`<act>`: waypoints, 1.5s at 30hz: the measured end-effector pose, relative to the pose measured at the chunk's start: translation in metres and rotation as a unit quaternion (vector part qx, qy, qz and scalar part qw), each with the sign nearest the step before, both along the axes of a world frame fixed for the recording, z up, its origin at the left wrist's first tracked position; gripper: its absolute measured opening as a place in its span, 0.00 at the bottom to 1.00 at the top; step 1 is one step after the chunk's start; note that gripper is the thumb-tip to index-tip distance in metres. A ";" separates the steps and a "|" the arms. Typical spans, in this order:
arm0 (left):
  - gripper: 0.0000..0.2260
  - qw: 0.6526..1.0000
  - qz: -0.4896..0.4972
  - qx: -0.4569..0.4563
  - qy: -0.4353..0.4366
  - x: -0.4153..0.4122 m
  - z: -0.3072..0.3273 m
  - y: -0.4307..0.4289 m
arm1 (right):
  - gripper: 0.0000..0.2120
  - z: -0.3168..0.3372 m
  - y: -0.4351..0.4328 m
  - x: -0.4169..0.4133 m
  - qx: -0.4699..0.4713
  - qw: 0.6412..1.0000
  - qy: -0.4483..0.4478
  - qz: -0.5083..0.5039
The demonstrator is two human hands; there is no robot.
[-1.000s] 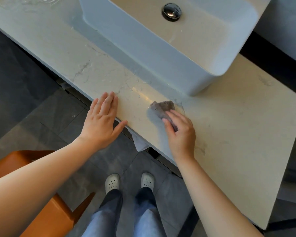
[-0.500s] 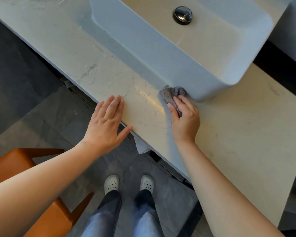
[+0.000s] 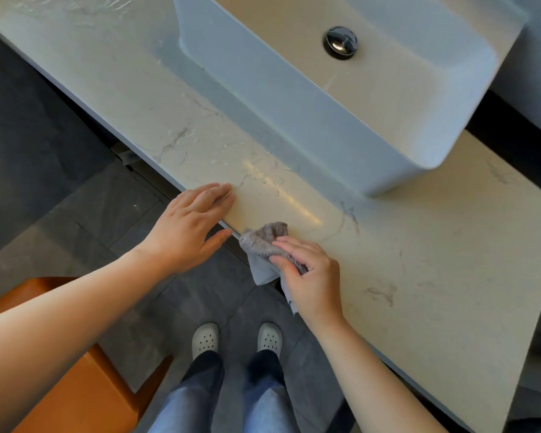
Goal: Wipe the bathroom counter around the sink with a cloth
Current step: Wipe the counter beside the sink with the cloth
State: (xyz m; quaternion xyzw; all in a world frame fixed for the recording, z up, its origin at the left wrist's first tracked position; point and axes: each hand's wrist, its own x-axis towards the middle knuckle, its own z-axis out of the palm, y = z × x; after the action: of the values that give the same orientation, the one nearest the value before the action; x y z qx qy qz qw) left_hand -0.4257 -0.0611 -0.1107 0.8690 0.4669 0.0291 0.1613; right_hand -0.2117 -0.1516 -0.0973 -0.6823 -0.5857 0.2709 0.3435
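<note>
A pale marble counter (image 3: 434,245) carries a white rectangular basin (image 3: 294,114) with a chrome drain (image 3: 340,42). A small grey cloth (image 3: 264,237) lies at the counter's front edge, below the basin's near corner. My right hand (image 3: 310,278) holds it, with the fingers curled over it and pressing it onto the edge. Part of the cloth hangs off the edge under the hand. My left hand (image 3: 191,225) rests flat at the edge just left of the cloth, fingers straight, thumb below the rim.
Water streaks and drops (image 3: 256,170) shine on the counter in front of the basin. An orange stool (image 3: 75,385) stands at the lower left on the dark tiled floor (image 3: 60,189). My legs and white clogs (image 3: 238,339) are below the counter edge.
My right hand has drawn the cloth from the base of the basin back to the counter's front edge. My left hand has stayed at the edge.
</note>
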 end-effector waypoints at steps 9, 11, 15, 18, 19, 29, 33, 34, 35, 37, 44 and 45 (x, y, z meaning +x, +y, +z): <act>0.31 0.998 0.041 0.030 -0.033 -0.008 0.010 0.020 | 0.16 0.012 0.088 0.035 0.049 0.982 -0.080 -0.163; 0.33 0.998 0.048 0.026 -0.016 -0.014 0.006 0.027 | 0.17 -0.001 0.099 0.034 0.029 0.986 -0.102 -0.130; 0.35 0.998 0.061 0.021 0.011 -0.027 -0.003 0.032 | 0.17 -0.022 0.104 0.020 0.049 0.979 -0.129 -0.148; 0.35 0.999 0.047 0.018 0.012 -0.037 -0.010 0.032 | 0.15 -0.025 0.108 0.014 0.067 0.974 -0.129 -0.174; 0.35 0.999 0.044 0.013 0.005 -0.039 -0.011 0.033 | 0.14 -0.025 0.110 0.014 0.070 0.973 -0.127 -0.179; 0.34 0.998 0.058 0.014 -0.030 -0.038 -0.014 0.033 | 0.12 -0.026 0.094 -0.015 0.061 0.984 -0.095 -0.140; 0.33 0.998 0.051 0.009 -0.034 -0.042 -0.013 0.035 | 0.12 -0.025 0.070 -0.026 0.063 0.987 -0.109 -0.103; 0.33 0.998 0.046 0.006 -0.034 -0.043 -0.012 0.037 | 0.12 -0.023 0.063 -0.028 0.062 0.987 -0.112 -0.092; 0.33 0.998 0.043 0.000 -0.035 -0.044 -0.011 0.038 | 0.13 -0.021 0.054 -0.031 0.057 0.989 -0.112 -0.079; 0.34 0.998 0.036 -0.014 -0.039 -0.047 -0.009 0.040 | 0.13 -0.015 0.037 -0.033 0.038 0.993 -0.102 -0.043; 0.37 0.998 0.036 -0.033 -0.037 -0.046 -0.002 0.040 | 0.13 0.019 0.024 -0.031 -0.078 0.984 0.130 -0.090; 0.36 0.998 0.035 -0.034 -0.037 -0.046 -0.002 0.040 | 0.13 0.023 0.033 -0.030 -0.049 0.984 0.127 -0.114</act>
State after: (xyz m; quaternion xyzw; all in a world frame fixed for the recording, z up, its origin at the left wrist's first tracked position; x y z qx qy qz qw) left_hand -0.4712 -0.0210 -0.1127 0.8443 0.4917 0.0512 0.2068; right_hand -0.2416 -0.1189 -0.0744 -0.7205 -0.4416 0.3429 0.4103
